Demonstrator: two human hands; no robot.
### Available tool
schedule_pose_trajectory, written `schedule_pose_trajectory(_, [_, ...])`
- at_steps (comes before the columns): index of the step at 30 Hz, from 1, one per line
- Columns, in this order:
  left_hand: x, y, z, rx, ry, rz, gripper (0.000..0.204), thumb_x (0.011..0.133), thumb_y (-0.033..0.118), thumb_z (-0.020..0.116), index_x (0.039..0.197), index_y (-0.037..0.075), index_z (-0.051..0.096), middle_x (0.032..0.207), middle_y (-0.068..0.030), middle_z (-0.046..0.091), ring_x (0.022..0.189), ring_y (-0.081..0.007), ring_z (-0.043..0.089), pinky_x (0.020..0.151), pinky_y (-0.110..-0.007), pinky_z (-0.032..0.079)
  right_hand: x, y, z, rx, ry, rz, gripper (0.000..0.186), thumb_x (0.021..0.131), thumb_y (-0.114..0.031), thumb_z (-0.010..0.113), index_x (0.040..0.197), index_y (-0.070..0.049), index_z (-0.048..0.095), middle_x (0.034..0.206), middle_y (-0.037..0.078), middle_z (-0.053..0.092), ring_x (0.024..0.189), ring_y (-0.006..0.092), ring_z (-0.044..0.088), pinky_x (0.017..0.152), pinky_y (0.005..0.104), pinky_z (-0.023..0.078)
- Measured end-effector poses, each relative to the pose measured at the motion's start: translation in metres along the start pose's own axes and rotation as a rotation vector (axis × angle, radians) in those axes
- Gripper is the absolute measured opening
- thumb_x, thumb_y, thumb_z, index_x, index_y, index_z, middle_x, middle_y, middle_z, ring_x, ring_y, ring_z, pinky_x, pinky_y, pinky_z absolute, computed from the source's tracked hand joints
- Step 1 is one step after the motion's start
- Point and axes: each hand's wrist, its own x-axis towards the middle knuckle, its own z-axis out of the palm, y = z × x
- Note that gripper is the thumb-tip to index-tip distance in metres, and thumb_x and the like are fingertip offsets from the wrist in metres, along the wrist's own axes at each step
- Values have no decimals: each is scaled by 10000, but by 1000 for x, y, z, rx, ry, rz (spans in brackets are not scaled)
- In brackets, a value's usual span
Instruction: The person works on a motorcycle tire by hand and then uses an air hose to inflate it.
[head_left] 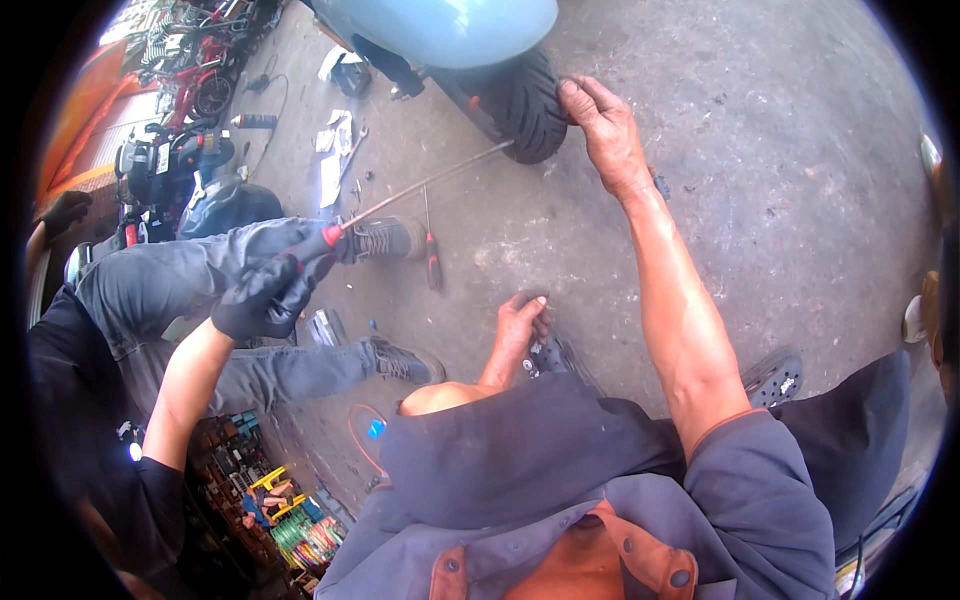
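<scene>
My right hand (605, 135) is closed on the edge of a black tire (530, 130) beneath a pale blue scooter body (460, 25). My left hand (525, 325) hangs low over my knee near my shoe, fingers loosely bent and apart, with nothing seen in it. At the left, a co-worker's black-gloved hand (260, 295) grips a red-and-black screwdriver (330, 236) whose long shaft reaches to the tire's lower left side. Another long screwdriver (433, 260) lies on the floor between us.
A co-worker's legs (175, 280) stretch across the left. Behind are parked motorbikes (195, 90), papers (330, 160) and a wrench on the concrete floor (750, 200). A crowded tool tray (285, 510) sits at lower left.
</scene>
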Motion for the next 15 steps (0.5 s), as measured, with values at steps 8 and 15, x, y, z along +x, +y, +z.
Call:
schedule_pose_trajectory(8, [4, -3, -2, -10, -8, 2, 288, 879, 169, 606, 1098, -16, 578, 680, -95, 590, 471, -140, 528, 388, -277, 419, 20, -26, 6, -28, -43, -53, 455, 911, -413, 583, 1094, 1, 636, 934, 51, 646, 888, 144, 565, 824, 291, 444])
schedule_pose_trajectory(15, [0, 2, -1, 18, 6, 0, 294, 875, 176, 611, 1099, -12, 581, 680, -88, 586, 470, -138, 527, 389, -274, 422, 26, -43, 13, -29, -75, -138, 508, 888, -440, 602, 1116, 13, 627, 995, 100, 666, 956, 170, 584, 867, 306, 443])
